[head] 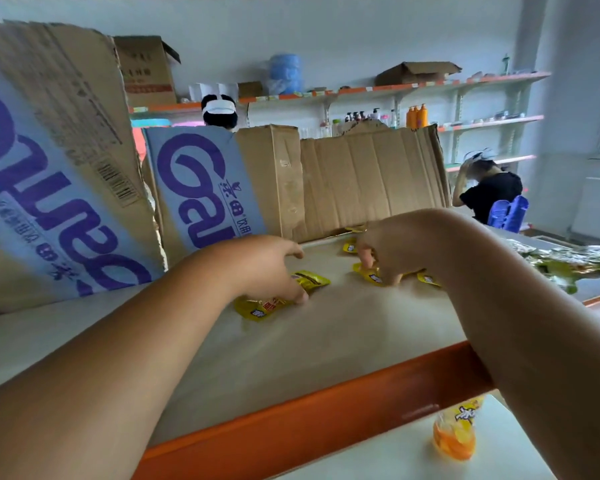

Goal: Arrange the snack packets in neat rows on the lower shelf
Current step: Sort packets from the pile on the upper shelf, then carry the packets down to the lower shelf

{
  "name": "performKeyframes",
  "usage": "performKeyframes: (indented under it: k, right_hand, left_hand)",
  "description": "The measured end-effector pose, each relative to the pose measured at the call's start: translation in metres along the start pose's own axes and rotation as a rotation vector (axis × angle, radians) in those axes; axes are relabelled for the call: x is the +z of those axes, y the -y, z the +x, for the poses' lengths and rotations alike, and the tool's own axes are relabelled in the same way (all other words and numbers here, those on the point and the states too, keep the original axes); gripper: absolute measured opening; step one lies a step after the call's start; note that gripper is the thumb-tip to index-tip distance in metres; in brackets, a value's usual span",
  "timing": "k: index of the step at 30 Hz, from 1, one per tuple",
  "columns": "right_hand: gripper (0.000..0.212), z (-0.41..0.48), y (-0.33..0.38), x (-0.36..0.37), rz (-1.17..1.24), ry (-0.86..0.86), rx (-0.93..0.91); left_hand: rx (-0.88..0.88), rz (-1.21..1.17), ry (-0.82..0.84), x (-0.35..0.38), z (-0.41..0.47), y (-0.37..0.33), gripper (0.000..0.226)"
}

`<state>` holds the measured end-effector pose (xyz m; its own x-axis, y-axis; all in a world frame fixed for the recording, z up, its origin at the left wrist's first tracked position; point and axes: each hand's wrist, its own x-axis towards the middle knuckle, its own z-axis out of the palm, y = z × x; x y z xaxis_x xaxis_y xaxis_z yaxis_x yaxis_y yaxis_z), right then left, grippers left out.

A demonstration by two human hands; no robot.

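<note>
Small yellow snack packets lie on a beige shelf board (pixel 309 341) with an orange front edge. My left hand (pixel 267 268) rests palm-down on two yellow packets (pixel 257 308), its fingertips pressing them against the board. Further right, my right hand (pixel 388 247) has its fingers curled down and pinches another yellow packet (pixel 373 276). More yellow packets lie near it: one behind (pixel 350 247) and one to the right (pixel 428 279). Parts of the packets are hidden under both hands.
Flattened cardboard boxes (pixel 361 181) with purple lettering stand along the back of the shelf. A heap of green-silver packets (pixel 568 261) lies at the right. An orange jelly cup (pixel 456 434) sits on the shelf below. Two people are in the background by wall shelves.
</note>
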<state>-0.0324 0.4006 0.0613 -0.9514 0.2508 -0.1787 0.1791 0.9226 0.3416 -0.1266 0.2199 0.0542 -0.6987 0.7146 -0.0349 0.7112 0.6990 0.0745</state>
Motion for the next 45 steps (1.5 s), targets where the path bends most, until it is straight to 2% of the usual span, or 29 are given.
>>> performKeyframes:
  k: [4, 6, 10, 14, 17, 19, 21, 23, 24, 26, 30, 33, 37, 40, 42, 45]
  right_hand:
    - [0.046, 0.003, -0.004, 0.007, 0.179, -0.066, -0.013]
    - [0.037, 0.007, -0.003, 0.012, 0.258, -0.154, -0.04]
    - [0.01, 0.004, 0.003, 0.01, 0.62, -0.471, -0.137]
    - [0.017, 0.008, 0.001, 0.01, 0.721, -0.594, -0.09]
    - [0.025, 0.013, -0.004, 0.013, 0.944, -0.671, -0.075]
    - [0.026, 0.016, -0.006, 0.016, 0.97, -0.639, -0.052]
    - [0.029, 0.017, -0.007, 0.018, 0.786, -0.451, -0.015]
    - [0.043, 0.015, -0.002, 0.02, 0.589, -0.249, 0.002]
    - [0.049, 0.013, 0.002, 0.019, 0.536, -0.204, 0.011]
    - [0.054, 0.013, 0.007, 0.018, 0.474, -0.196, 0.013]
    - [0.039, 0.014, 0.009, 0.019, 0.479, -0.264, -0.021]
    - [0.038, 0.011, 0.006, 0.019, 0.539, -0.233, -0.061]
    - [0.039, 0.008, 0.004, 0.017, 0.544, -0.201, -0.082]
    - [0.04, 0.007, 0.003, 0.017, 0.533, -0.187, -0.083]
    - [0.04, 0.007, 0.003, 0.017, 0.529, -0.183, -0.085]
    - [0.04, 0.006, 0.003, 0.017, 0.539, -0.176, -0.084]
  left_hand:
    - [-0.022, 0.011, 0.042, -0.003, 0.0, 0.001, 0.059]
    - [-0.026, 0.022, 0.059, -0.004, -0.001, 0.002, 0.053]
    - [-0.036, 0.022, 0.065, -0.006, -0.003, 0.003, 0.041]
    - [-0.035, 0.04, 0.062, -0.006, -0.005, 0.0, 0.044]
    - [-0.029, 0.031, 0.065, -0.007, -0.006, -0.002, 0.046]
    - [-0.03, 0.035, 0.061, -0.007, -0.006, -0.001, 0.044]
    - [-0.036, 0.04, 0.06, -0.006, -0.005, -0.001, 0.042]
    - [-0.052, 0.04, 0.071, -0.006, -0.005, -0.001, 0.043]
    - [-0.057, 0.039, 0.075, -0.006, -0.005, -0.001, 0.043]
    - [-0.058, 0.043, 0.083, -0.007, -0.005, -0.002, 0.043]
    - [-0.03, 0.05, 0.093, -0.009, -0.006, -0.002, 0.038]
    - [0.028, 0.039, 0.118, -0.012, -0.009, 0.001, 0.036]
    - [0.104, 0.048, 0.208, -0.018, -0.012, 0.005, 0.06]
    - [0.157, 0.01, 0.239, -0.019, -0.012, 0.006, 0.065]
    - [0.192, -0.044, 0.238, -0.019, -0.012, 0.006, 0.052]
    - [0.202, -0.2, 0.183, -0.02, -0.014, 0.002, 0.017]
